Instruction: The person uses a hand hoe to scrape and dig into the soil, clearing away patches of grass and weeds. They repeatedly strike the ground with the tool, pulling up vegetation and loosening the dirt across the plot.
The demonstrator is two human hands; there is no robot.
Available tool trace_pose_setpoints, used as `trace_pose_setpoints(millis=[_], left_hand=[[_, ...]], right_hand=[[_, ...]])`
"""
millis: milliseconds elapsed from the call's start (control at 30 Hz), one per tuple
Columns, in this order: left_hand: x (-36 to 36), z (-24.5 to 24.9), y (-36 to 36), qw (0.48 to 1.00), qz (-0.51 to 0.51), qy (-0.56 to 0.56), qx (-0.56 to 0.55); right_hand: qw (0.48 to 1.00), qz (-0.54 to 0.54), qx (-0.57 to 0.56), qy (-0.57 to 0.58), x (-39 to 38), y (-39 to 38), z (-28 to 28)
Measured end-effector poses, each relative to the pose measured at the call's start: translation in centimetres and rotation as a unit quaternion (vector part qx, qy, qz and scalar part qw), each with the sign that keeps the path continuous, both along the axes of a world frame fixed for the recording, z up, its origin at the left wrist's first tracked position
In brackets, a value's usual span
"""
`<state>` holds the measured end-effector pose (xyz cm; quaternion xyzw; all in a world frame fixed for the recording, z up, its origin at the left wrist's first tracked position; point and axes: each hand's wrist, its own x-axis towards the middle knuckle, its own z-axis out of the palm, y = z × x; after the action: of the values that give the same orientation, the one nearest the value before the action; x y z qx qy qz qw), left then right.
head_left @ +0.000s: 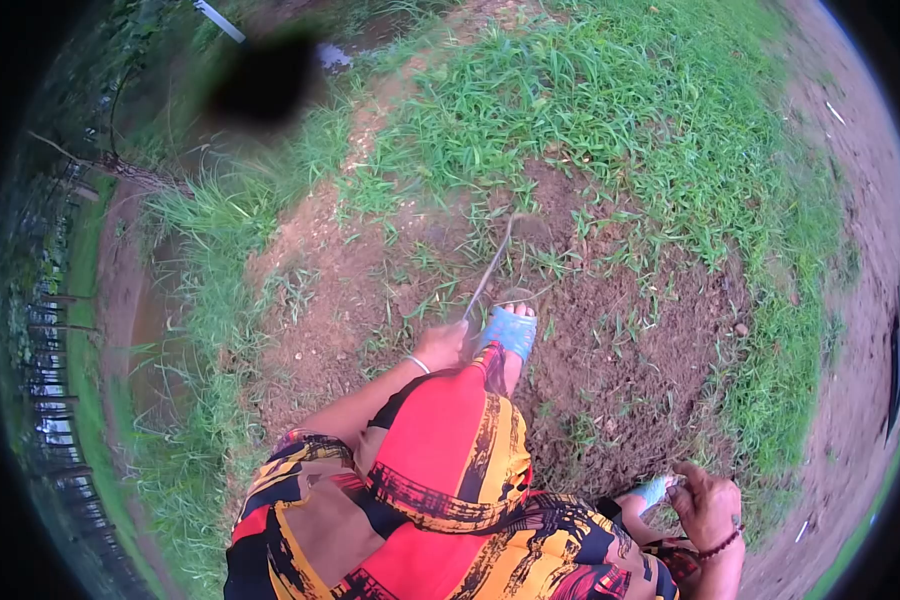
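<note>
My left hand (440, 345), a thin bangle on its wrist, grips the handle of a slim metal weeding tool (490, 270). The tool's shaft runs up and to the right, and its bent tip meets the bare soil among grass tufts. Just right of that hand is my foot in a blue sandal (510, 330). My right hand (705, 505), wearing a bead bracelet, lies low at the right with its fingers curled against a second blue sandal (655, 490). Whether it holds anything is unclear. A red, yellow and black garment (440, 470) covers my knees.
A patch of loose brown soil (620, 370) with sparse weeds spreads in front of me. Thick green grass (590, 100) borders it at the back and right. A bare dirt path (860, 300) runs along the far right, and muddy water (150, 330) lies at the left.
</note>
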<state>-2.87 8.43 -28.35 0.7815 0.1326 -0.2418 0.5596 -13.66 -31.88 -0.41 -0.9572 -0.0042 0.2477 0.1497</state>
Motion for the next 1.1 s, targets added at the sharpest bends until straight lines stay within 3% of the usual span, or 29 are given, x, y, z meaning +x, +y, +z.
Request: trace_pose_setpoints(millis=[33, 67, 100, 200, 233, 267, 300, 333, 400, 433, 467, 533, 567, 633, 733, 833, 900, 1000, 1033, 1100], left_hand=[[0.7, 1.0, -0.1, 0.999, -0.002, -0.040, 0.035], [3.0, 3.5, -0.9, 0.994, 0.100, 0.045, -0.008], [5.2, 6.1, -1.7, 0.975, 0.173, 0.007, -0.136], [12.4, 8.6, -2.4, 0.960, 0.192, -0.134, -0.154], [14.9, 7.2, -2.1, 0.960, 0.191, -0.135, -0.154], [17.2, 4.3, -1.4, 0.959, 0.177, -0.221, 0.009], [18.1, 1.7, -0.8, 0.926, 0.156, -0.299, 0.172], [17.5, 0.1, -0.1, 0.926, 0.156, -0.298, 0.172], [14.3, -1.8, 1.2, 0.929, -0.079, -0.112, 0.345], [11.5, 0.2, 0.4, 0.946, 0.003, -0.069, 0.317], [10.2, -0.2, 0.3, 0.950, 0.018, -0.077, 0.303], [7.0, 0.1, -0.3, 0.952, 0.011, -0.058, 0.301], [4.2, 1.3, 0.1, 0.948, -0.042, -0.061, 0.308], [0.0, -0.4, 1.1, 0.945, -0.057, 0.022, 0.323], [-1.6, 0.5, 1.7, 0.962, -0.021, -0.066, 0.265], [3.2, 1.1, 1.6, 0.947, 0.074, -0.229, 0.212], [8.5, 8.3, -0.7, 0.965, 0.172, -0.177, 0.089], [16.0, 9.0, -1.5, 0.955, 0.196, -0.219, -0.026], [17.3, 7.8, -1.9, 0.956, 0.195, -0.218, -0.025], [18.8, 3.8, -2.0, 0.922, 0.168, -0.263, 0.227]], right_hand=[[1.000, 0.000, 0.003, 0.002, 0.1, 0.0, -0.1], [1.000, 0.003, 0.004, 0.004, 0.3, 0.1, 0.0], [1.000, 0.004, 0.000, 0.006, 0.5, 0.3, 0.1], [1.000, 0.002, -0.003, 0.005, 0.9, 0.4, 0.2], [1.000, 0.000, -0.002, 0.005, 1.1, 0.5, 0.1], [1.000, 0.001, -0.002, 0.005, 1.2, 0.5, 0.1], [1.000, 0.001, -0.002, 0.012, 1.2, 0.6, 0.0], [1.000, 0.002, -0.002, 0.019, 1.2, 0.6, 0.1], [1.000, 0.006, -0.002, 0.017, 0.8, 0.3, -0.4], [1.000, 0.010, -0.002, 0.014, 0.7, 0.0, -0.4], [1.000, 0.007, -0.004, 0.009, 0.9, 0.1, -0.3], [1.000, 0.003, -0.010, 0.014, 0.7, 0.5, 0.2], [1.000, 0.006, -0.009, 0.013, 0.4, 0.2, 0.1], [0.999, 0.008, 0.003, -0.037, -0.3, -0.3, -0.6], [1.000, 0.011, -0.006, -0.020, 0.0, 0.2, 0.0], [1.000, 0.006, 0.007, -0.023, -0.1, -0.1, -0.4], [1.000, -0.004, 0.009, -0.016, 0.4, 0.2, 0.0], [1.000, -0.017, 0.000, 0.012, 0.7, 0.4, 0.2], [0.999, -0.015, -0.011, 0.026, 0.8, 0.4, 0.2], [0.999, -0.010, -0.022, 0.038, 0.8, 0.5, 0.1]])
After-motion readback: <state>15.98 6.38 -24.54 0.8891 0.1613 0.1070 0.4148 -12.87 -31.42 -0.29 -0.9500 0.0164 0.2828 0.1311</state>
